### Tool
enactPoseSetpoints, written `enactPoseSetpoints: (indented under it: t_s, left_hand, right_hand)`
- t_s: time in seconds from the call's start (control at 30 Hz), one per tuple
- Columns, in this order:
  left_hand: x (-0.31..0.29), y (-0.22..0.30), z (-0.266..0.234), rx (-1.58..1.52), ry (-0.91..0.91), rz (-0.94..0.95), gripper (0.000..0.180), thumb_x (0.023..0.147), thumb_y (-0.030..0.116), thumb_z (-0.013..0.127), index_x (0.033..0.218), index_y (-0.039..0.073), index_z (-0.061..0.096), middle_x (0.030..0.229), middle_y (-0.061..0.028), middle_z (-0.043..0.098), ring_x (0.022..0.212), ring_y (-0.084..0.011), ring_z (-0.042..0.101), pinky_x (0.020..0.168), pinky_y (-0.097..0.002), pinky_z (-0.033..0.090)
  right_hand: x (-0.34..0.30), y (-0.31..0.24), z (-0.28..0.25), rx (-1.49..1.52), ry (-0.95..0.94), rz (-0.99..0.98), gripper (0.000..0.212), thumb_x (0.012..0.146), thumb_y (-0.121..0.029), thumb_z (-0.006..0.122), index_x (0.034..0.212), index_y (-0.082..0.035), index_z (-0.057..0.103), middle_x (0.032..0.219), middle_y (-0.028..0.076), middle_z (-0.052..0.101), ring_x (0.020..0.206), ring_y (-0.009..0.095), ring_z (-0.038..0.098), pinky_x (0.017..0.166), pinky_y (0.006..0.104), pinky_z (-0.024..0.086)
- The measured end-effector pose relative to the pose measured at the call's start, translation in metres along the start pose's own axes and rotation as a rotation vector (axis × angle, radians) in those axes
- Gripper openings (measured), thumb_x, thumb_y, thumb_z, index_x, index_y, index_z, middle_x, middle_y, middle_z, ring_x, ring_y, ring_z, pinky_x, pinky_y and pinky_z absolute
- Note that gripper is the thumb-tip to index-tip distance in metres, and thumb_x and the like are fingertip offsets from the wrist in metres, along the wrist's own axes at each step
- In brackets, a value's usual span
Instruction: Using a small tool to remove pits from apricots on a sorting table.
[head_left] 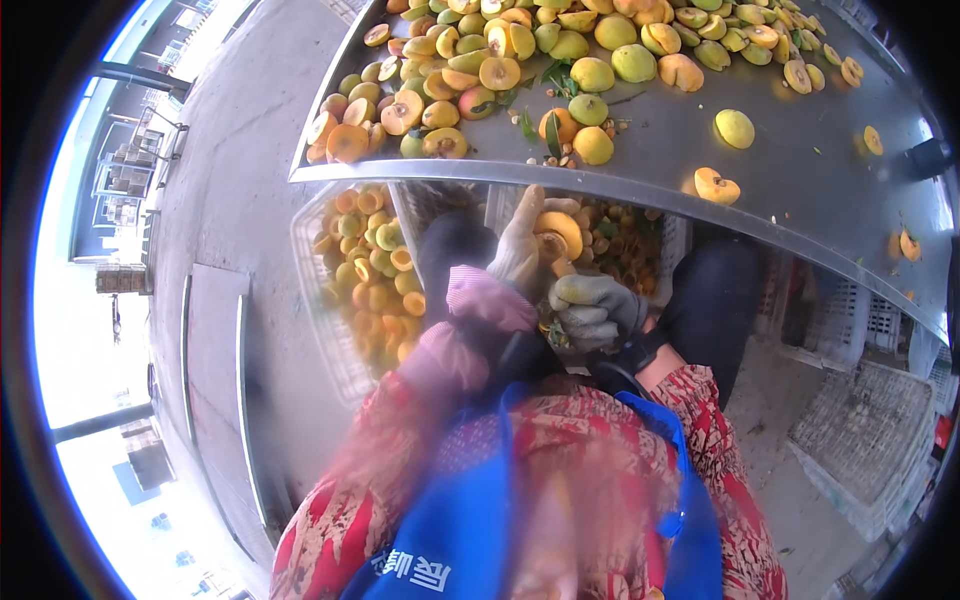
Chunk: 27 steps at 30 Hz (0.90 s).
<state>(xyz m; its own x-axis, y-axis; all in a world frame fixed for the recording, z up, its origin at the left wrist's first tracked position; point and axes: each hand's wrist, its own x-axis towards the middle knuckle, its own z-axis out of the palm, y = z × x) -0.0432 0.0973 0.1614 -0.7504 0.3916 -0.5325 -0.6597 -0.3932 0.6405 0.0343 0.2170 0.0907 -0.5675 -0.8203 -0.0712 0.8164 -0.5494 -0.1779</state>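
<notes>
Metal sorting table [800,215] with whole and halved yellow-green fruit.

The grey, sheet-metal tabletop runs from upper left to right, its rounded front edge [480,175] bending with the lens. A dense heap of fruit [470,60] covers the far left and top: whole greenish-yellow ones mixed with halves [348,143] turned cut face up, showing orange flesh. A few green leaves [553,135] and small pits [570,158] lie among them near the front edge. Toward the right the surface is mostly bare, with one whole fruit [735,128] apart, a halved piece [716,186] close to the edge, and scattered halves [873,140] beyond.
</notes>
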Motion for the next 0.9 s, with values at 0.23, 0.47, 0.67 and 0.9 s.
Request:
enactPoseSetpoints:
  t_s: [0.23, 0.47, 0.67, 0.9]
  left_hand:
    - [0.021, 0.040, -0.063, 0.321, 0.360, 0.765, 0.031, 0.093, 0.029, 0.055, 0.095, 0.000, 0.067, 0.089, -0.0098, 0.067, 0.075, -0.0173, 0.063, 0.067, -0.0272, 0.050]
    - [0.005, 0.089, -0.066, 1.337, 0.623, 0.861, 0.039, 0.082, 0.032, 0.065, 0.112, 0.007, 0.064, 0.106, -0.0132, 0.065, 0.098, -0.0271, 0.062, 0.086, -0.0356, 0.047]
    - [0.087, 0.002, 0.100, 1.878, -0.262, 0.747, 0.044, 0.088, 0.044, 0.054, 0.107, 0.006, 0.065, 0.097, -0.0156, 0.068, 0.094, -0.0317, 0.064, 0.086, -0.0405, 0.047]
    - [0.090, -0.046, 0.174, 1.843, -0.338, 0.358, 0.065, 0.074, 0.038, 0.067, 0.125, 0.001, 0.051, 0.114, -0.0191, 0.062, 0.104, -0.0319, 0.061, 0.087, -0.0369, 0.049]
  right_hand:
    - [-0.005, 0.003, -0.008, -0.546, 0.502, -0.270, 0.026, 0.092, -0.029, 0.051, 0.100, -0.005, 0.054, 0.061, 0.001, 0.048, 0.045, 0.010, 0.043, 0.042, 0.0258, 0.038]
    - [0.021, 0.013, 0.001, -1.242, 1.162, -0.336, 0.041, 0.085, -0.030, 0.051, 0.117, -0.004, 0.048, 0.106, 0.026, 0.060, 0.102, 0.044, 0.056, 0.088, 0.0479, 0.044]
    - [0.077, 0.036, -0.122, -2.256, 0.789, 0.240, 0.046, 0.091, -0.028, 0.048, 0.134, -0.010, 0.045, 0.119, 0.014, 0.062, 0.108, 0.029, 0.061, 0.092, 0.0395, 0.045]
    - [0.037, 0.040, -0.110, -2.015, 0.732, 0.266, 0.042, 0.097, -0.041, 0.033, 0.132, -0.024, 0.048, 0.131, 0.001, 0.056, 0.117, 0.025, 0.057, 0.096, 0.0440, 0.043]
